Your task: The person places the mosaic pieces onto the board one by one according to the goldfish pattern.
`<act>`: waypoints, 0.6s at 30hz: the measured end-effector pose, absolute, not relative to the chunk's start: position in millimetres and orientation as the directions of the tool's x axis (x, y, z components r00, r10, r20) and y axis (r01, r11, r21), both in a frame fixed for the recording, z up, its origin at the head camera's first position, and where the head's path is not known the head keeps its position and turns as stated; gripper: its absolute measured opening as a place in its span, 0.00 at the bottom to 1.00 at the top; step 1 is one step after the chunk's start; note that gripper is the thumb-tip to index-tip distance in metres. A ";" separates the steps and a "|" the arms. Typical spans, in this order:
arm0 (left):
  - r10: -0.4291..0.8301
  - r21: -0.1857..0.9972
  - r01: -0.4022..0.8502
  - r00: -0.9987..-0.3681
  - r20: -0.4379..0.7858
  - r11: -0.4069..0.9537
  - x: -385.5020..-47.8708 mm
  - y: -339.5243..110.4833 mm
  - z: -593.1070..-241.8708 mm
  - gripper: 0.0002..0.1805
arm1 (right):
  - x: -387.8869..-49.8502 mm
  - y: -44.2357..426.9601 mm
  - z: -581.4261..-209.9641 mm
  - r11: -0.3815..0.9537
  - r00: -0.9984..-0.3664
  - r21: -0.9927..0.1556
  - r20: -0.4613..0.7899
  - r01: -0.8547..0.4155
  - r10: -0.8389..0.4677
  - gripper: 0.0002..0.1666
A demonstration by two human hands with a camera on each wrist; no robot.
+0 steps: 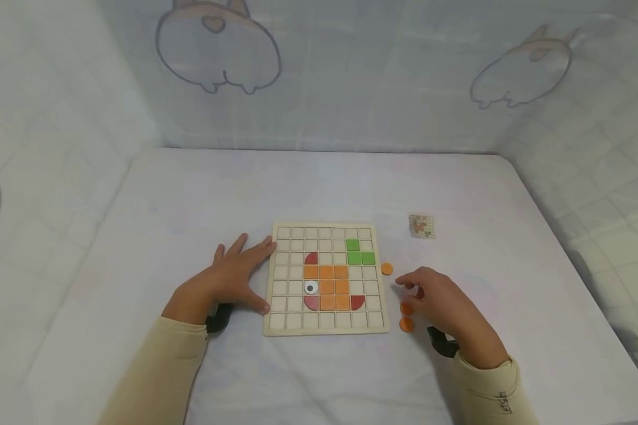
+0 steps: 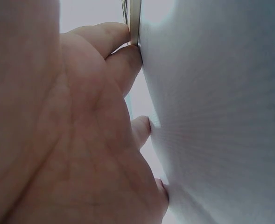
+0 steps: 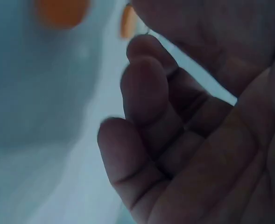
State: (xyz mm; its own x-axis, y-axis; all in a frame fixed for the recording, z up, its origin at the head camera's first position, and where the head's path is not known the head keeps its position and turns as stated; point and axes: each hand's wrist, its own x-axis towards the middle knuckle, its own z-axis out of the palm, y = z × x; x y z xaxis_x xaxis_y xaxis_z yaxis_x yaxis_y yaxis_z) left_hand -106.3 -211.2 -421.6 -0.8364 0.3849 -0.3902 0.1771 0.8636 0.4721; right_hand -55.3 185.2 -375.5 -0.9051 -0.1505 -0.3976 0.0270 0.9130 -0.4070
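Observation:
On the white table lies a square wooden grid board (image 1: 311, 320). My left hand (image 1: 228, 280) touches its left edge with fingers spread, and the board's edge (image 2: 135, 23) meets two fingertips in the left wrist view. Orange squares (image 1: 326, 287), red quarter-rounds (image 1: 311, 258), a pink quarter-round (image 1: 311, 302), green squares (image 1: 354, 258) and a white eye piece (image 1: 311, 287) sit in the grid. Right of the board, my right hand (image 1: 438, 298) hovers with loosely bent fingers and nothing visible in them. Three orange discs (image 1: 387, 269) lie around it, one (image 1: 406, 308) partly behind the thumb.
A small pattern card (image 1: 422, 226) lies on the table (image 1: 234, 189) beyond the right hand. Behind the table hangs a pale curtain (image 1: 351, 82) with animal drawings.

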 end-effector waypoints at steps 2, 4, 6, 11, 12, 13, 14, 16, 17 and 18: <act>0.378 0.476 0.166 -0.838 -0.394 0.864 -103.3 -212.7 -425.2 0.74 | -48.5 190.4 -378.9 0.909 -0.899 -0.417 -0.398 -0.001 -0.183 0.19; 0.378 0.482 0.165 -0.840 -0.389 0.861 -102.0 -213.3 -427.9 0.73 | -42.7 194.4 -381.6 0.902 -0.899 -0.431 -0.381 -0.034 -0.215 0.18; 0.384 0.487 0.170 -0.840 -0.382 0.856 -102.2 -213.3 -429.6 0.73 | -38.3 197.6 -383.6 0.891 -0.902 -0.450 -0.357 -0.061 -0.242 0.18; 0.392 0.488 0.176 -0.836 -0.384 0.855 -103.2 -214.0 -431.6 0.74 | -35.0 200.6 -385.7 0.876 -0.908 -0.468 -0.309 -0.114 -0.284 0.19; 0.390 0.486 0.175 -0.835 -0.387 0.857 -103.1 -214.3 -431.7 0.74 | -35.3 200.6 -385.9 0.878 -0.908 -0.463 -0.303 -0.125 -0.289 0.18; 0.389 0.484 0.174 -0.835 -0.389 0.858 -102.9 -214.5 -431.5 0.74 | -35.7 200.4 -386.1 0.881 -0.908 -0.454 -0.300 -0.134 -0.292 0.18; 0.388 0.481 0.174 -0.835 -0.391 0.859 -102.8 -214.6 -430.9 0.74 | -36.3 199.9 -385.8 0.884 -0.908 -0.446 -0.299 -0.138 -0.293 0.17; 0.385 0.478 0.172 -0.835 -0.394 0.861 -103.2 -214.3 -429.4 0.74 | -38.2 198.0 -384.4 0.891 -0.912 -0.432 -0.295 -0.140 -0.286 0.15; 0.382 0.475 0.171 -0.835 -0.395 0.863 -103.8 -213.9 -428.3 0.74 | -39.6 196.0 -383.0 0.892 -0.916 -0.430 -0.284 -0.143 -0.284 0.14; 0.380 0.472 0.170 -0.836 -0.396 0.865 -104.5 -213.5 -426.8 0.74 | -41.2 192.9 -380.9 0.886 -0.918 -0.440 -0.273 -0.145 -0.287 0.14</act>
